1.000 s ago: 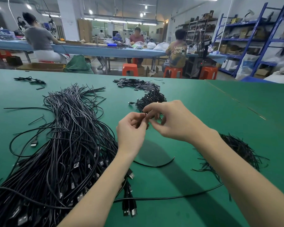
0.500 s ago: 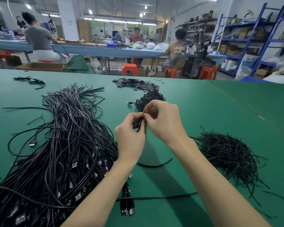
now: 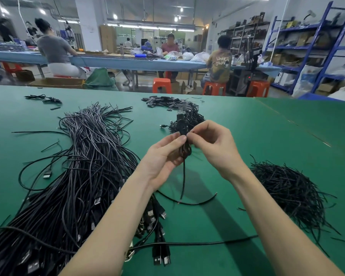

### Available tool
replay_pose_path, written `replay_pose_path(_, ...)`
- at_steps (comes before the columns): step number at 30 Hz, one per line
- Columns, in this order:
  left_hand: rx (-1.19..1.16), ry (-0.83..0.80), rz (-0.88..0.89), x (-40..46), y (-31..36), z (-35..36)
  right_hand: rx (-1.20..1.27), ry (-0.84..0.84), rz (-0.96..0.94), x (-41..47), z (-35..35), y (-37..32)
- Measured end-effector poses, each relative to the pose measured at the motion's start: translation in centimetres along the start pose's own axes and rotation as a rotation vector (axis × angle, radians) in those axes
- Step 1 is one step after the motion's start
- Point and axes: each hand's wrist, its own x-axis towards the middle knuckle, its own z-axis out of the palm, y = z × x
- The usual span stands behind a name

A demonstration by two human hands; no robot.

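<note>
Black coiled USB cable (image 3: 185, 150), a small bundle of thin rubbery cord, is held up over the middle of the flat green table (image 3: 247, 136), between the two hands and clear of the surface. Its silver-tipped plug (image 3: 180, 113) stands up at the far end of the bundle, and one loose tail (image 3: 183, 182) hangs straight down from it towards the table.

The left hand (image 3: 163, 156) lies palm-up just left of the bundle, with thumb and fingertips pinching the coil at its upper part. The right hand (image 3: 213, 150) comes in from the right with curled fingers, and its fingertips pinch the same spot, so that the tips of both hands meet on the cable. Whether a tie sits under those fingertips cannot be told.

To the left, a big heap of long black cables (image 3: 78, 176) runs from the near left edge to the far middle, with their flat plugs bunched at the near end. To the right of the right forearm lies a tangled heap of short black wire ties (image 3: 283, 192). Just beyond the hands is a pile of coiled black cables (image 3: 195, 118), and farther still a scatter of flat black strips (image 3: 163, 101). One loose black cable (image 3: 197, 244) lies across the near table under both forearms.
</note>
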Motion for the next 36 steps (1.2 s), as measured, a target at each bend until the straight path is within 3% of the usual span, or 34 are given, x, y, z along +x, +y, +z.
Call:
replay_pose_path(4,0.465,0.020,0.457,0.1,0.1,-0.6,0.667,-0.131,0.712,0.7,-0.9,-0.6)
replay_pose_path(7,0.582,-0.037,0.543,0.1,0.3,-0.9,1.030,-0.221,0.987,0.5,-1.4,-0.3)
replay_pose_path(9,0.495,-0.026,0.428,0.0,0.3,-0.8,0.977,-0.232,0.901,0.0,-1.3,0.1)
replay_pose_path(12,0.274,0.016,0.178,-0.1,-0.2,-0.3,0.376,-0.115,0.406,-0.5,-1.5,0.7)
replay_pose_path(15,0.167,0.054,0.082,-0.1,-0.3,-0.3,-0.287,-0.098,-0.118,-0.9,-2.0,0.9)
replay_pose_path(18,0.112,0.059,0.023,-0.2,-0.1,-0.4,-0.490,-0.122,-0.335,-1.0,-2.2,0.6)
replay_pose_path(21,0.118,0.037,-0.008,-0.2,-0.2,-0.6,-0.477,-0.046,-0.351,-1.1,-1.9,0.4)
replay_pose_path(23,0.134,0.021,0.007,-0.1,-0.2,-0.8,-0.389,-0.022,-0.223,-0.9,-1.6,0.6)
replay_pose_path(25,0.176,-0.006,0.036,-0.2,-0.3,-1.0,-0.112,-0.099,0.105,-0.7,-1.6,0.8)
replay_pose_path(28,0.251,-0.052,0.052,-0.4,-0.5,-0.9,0.688,-0.223,0.810,-0.9,-2.1,0.8)
replay_pose_path(29,0.278,-0.049,0.051,-0.4,-0.5,-0.8,0.808,-0.217,0.896,-1.1,-2.1,1.0)
replay_pose_path(31,0.287,-0.013,0.021,-0.3,-0.6,-0.7,0.639,-0.237,0.784,-1.4,-2.1,1.6)
replay_pose_path(36,0.174,0.056,-0.078,-0.2,-0.2,-1.2,-0.343,-0.193,-0.071,-1.5,-2.8,1.3)
